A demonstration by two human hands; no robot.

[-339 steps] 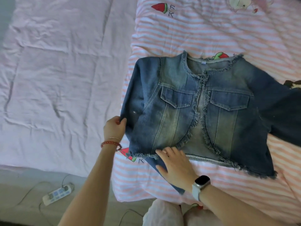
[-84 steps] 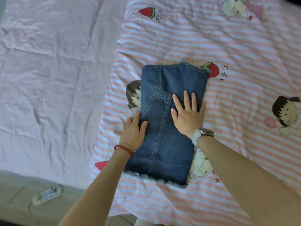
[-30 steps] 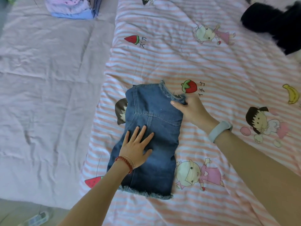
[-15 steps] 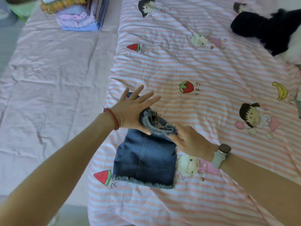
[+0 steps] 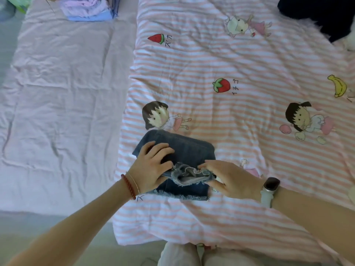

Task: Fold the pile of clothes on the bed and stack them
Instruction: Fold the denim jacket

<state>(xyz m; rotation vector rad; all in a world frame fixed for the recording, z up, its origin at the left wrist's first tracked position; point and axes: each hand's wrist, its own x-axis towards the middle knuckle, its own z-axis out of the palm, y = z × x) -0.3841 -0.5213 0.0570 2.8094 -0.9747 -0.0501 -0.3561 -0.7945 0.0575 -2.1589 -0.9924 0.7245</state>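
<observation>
A blue denim jacket [image 5: 192, 148] lies folded into a small rectangle on the pink striped cartoon quilt [image 5: 230, 60], near the bed's front edge. Its frayed collar edge is doubled back over the frayed hem. My left hand [image 5: 151, 166] sits on the jacket's left side with its fingers curled on the upper layer and its thumb at the frayed edge. At the right end of that frayed edge, my right hand [image 5: 228, 179] pinches the fabric. A stack of folded clothes [image 5: 88, 8] lies at the far left on the plain pink sheet [image 5: 63, 93].
A dark garment [image 5: 317, 14] lies at the quilt's far right corner, beside something white and fluffy. The quilt's front edge hangs over the bed just below the jacket. My knees [image 5: 192, 254] are at the bottom, and floor shows at the lower left.
The jacket went from spread open to a narrow strip. In the last second both hands brought its collar end down toward me, doubling it over the hem.
</observation>
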